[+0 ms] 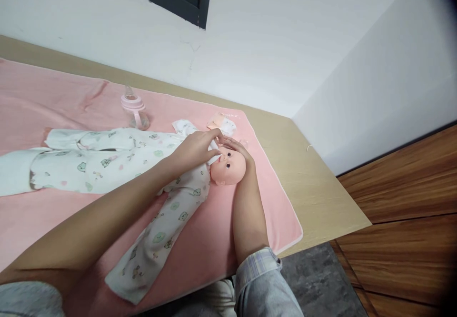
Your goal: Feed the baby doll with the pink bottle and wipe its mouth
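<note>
Pinching 1 cloth (214, 158) w/ L hand (194, 146), R hand (243, 149) on 1 doll (230, 167).

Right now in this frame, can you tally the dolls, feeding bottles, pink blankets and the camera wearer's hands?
Doll: 1
Feeding bottle: 1
Pink blanket: 1
Hands, left hand and right hand: 2
Total: 5

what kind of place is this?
Indoors, probably a baby-care practice corner, though a home play area is possible. Clues: a dressed baby doll on a pink blanket, a feeding bottle beside it, and a wood-toned table against a white wall.
</note>
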A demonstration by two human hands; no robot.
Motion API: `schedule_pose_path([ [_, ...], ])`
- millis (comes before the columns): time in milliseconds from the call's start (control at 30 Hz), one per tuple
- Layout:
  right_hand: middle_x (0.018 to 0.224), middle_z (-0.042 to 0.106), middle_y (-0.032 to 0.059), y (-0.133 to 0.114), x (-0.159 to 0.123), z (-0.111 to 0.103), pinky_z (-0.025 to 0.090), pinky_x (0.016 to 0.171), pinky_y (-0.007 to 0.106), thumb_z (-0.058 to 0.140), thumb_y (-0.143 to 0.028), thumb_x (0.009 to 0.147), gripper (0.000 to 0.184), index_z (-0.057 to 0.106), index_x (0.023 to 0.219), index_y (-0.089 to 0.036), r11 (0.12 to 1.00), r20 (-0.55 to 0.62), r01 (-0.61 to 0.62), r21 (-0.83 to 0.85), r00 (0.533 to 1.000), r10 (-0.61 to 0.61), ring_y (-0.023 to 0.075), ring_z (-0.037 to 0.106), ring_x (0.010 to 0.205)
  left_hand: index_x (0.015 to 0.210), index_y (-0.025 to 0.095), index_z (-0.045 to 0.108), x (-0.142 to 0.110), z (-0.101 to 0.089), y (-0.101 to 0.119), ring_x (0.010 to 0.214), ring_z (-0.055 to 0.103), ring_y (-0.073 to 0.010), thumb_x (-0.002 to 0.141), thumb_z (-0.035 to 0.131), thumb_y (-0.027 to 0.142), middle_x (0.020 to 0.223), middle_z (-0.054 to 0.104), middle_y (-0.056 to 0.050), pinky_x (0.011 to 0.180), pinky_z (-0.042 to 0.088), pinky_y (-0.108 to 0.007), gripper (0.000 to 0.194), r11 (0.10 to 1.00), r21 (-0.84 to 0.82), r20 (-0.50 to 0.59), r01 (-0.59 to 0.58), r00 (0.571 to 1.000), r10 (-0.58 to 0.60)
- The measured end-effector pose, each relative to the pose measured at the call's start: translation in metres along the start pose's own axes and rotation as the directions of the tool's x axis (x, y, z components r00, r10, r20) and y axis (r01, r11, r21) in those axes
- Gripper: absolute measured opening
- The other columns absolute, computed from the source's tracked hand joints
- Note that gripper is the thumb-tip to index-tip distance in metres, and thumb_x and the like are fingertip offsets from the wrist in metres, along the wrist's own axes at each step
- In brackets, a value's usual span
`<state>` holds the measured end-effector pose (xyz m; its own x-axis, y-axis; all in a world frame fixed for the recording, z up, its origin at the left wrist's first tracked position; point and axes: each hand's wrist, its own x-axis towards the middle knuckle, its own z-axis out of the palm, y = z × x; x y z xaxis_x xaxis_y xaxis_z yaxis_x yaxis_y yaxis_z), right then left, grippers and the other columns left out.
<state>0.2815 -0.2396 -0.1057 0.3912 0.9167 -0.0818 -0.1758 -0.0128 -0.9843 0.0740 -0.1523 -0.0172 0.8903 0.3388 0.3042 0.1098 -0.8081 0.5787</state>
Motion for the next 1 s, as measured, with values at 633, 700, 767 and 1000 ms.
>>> schedule_pose_path([
  [633,0.142,0.058,0.0049,-0.062,-0.032,0.014,0.043,0.114,0.046,0.072,-0.049,0.081,0.038,0.069,0.109,-0.025,0.965,0.043,0.162,-0.205,0.987,-0.156,0.026,0.061,0.124,0.107,0.02,0.06,0.004,-0.057,-0.039,0.105,0.064,-0.0261,0.082,0.06,0.021,0.105,0.072,-0.003,0.087,0.047,-0.034,0.025,0.981,-0.192,-0.107,0.024,0.993,-0.045],
  [700,0.142,0.058,0.0047,-0.083,-0.042,0.031,0.041,0.115,0.045,0.069,-0.046,0.084,0.033,0.072,0.11,-0.025,0.906,0.14,0.202,-0.372,0.977,-0.16,0.0252,0.058,0.128,0.106,0.02,0.061,0.003,-0.065,-0.042,0.1,0.065,-0.0253,0.081,0.061,0.021,0.097,0.073,-0.002,0.085,0.048,-0.032,0.025,0.975,-0.218,-0.105,0.037,0.993,-0.061],
  [767,0.139,0.06,0.0046,-0.099,-0.051,0.054,0.04,0.115,0.044,0.066,-0.042,0.088,0.03,0.073,0.111,-0.025,0.831,0.237,0.263,-0.491,0.958,-0.163,0.0252,0.054,0.132,0.105,0.019,0.062,0.001,-0.07,-0.044,0.094,0.065,-0.024,0.082,0.062,0.021,0.094,0.073,-0.002,0.083,0.048,-0.032,0.024,0.966,-0.257,-0.102,0.023,0.993,-0.05],
  [1000,0.12,0.07,0.0043,-0.109,-0.061,0.116,0.042,0.111,0.043,0.058,-0.038,0.093,0.028,0.075,0.111,-0.024,0.698,0.269,0.313,-0.644,0.947,-0.176,0.0248,0.061,0.12,0.1,0.017,0.062,-0.001,-0.072,-0.045,0.089,0.067,-0.0211,0.081,0.064,0.019,0.099,0.072,-0.004,0.083,0.05,-0.031,0.02,0.928,-0.371,-0.091,-0.029,0.996,-0.005],
])
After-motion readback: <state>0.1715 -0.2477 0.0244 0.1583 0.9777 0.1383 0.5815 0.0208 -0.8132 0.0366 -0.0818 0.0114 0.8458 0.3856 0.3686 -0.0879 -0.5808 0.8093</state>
